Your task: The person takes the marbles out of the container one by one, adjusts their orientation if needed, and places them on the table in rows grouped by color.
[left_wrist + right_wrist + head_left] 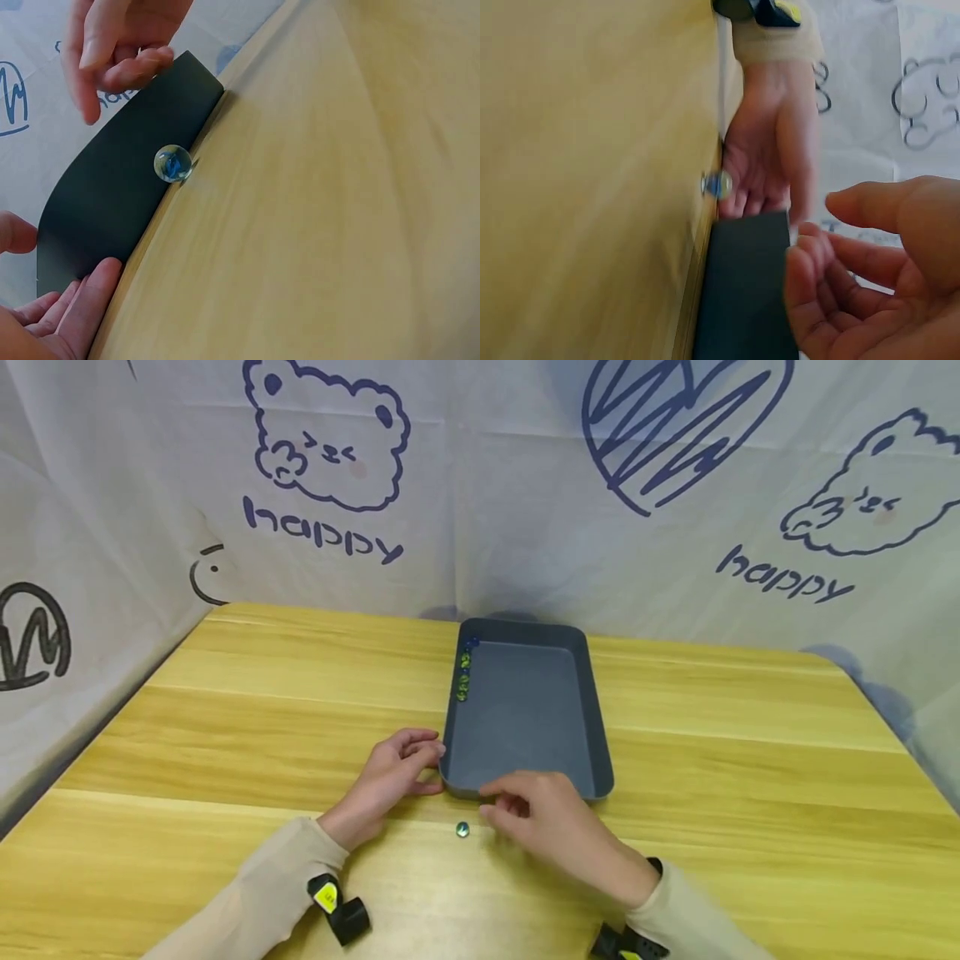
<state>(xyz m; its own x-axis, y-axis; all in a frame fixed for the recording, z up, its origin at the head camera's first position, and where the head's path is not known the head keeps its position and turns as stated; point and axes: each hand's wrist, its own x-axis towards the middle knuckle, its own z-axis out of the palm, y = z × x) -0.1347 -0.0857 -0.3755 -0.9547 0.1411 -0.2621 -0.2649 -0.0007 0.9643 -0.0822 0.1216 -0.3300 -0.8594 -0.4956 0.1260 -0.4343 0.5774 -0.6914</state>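
Okay, so the main piece is a shallow dark grey tray point(525, 710), a long rectangle with rounded corners and a smooth, matte-looking finish, lying flat on the tabletop point(300, 693). That surface is pale yellow with a wood-grain pattern, streaky and slightly shiny toward the near side.

Inside the tray, a string of small glass marbles point(464, 678) hugs the left wall toward the far end, mostly yellow-green with some deep blue ones. One loose marble point(462, 830) is outside on the wood, just in front of the near wall. Up close it's a clear round ball with a blue swirl in the middle.

The left hand point(390, 777) is at the near left corner, fingers relaxed and slightly bent, tips touching the tray's side. The right hand point(551, 814) is over by the near rim, fingers loosely curled with a gap to the thumb, and I see nothing between them. Can't tell if it actually touches the rim.

Both arms wear soft beige sleeves point(277, 877). Behind everything hangs a wrinkly white cloth point(517, 527) with doodled bears, a scribbled heart and "happy" lettering.
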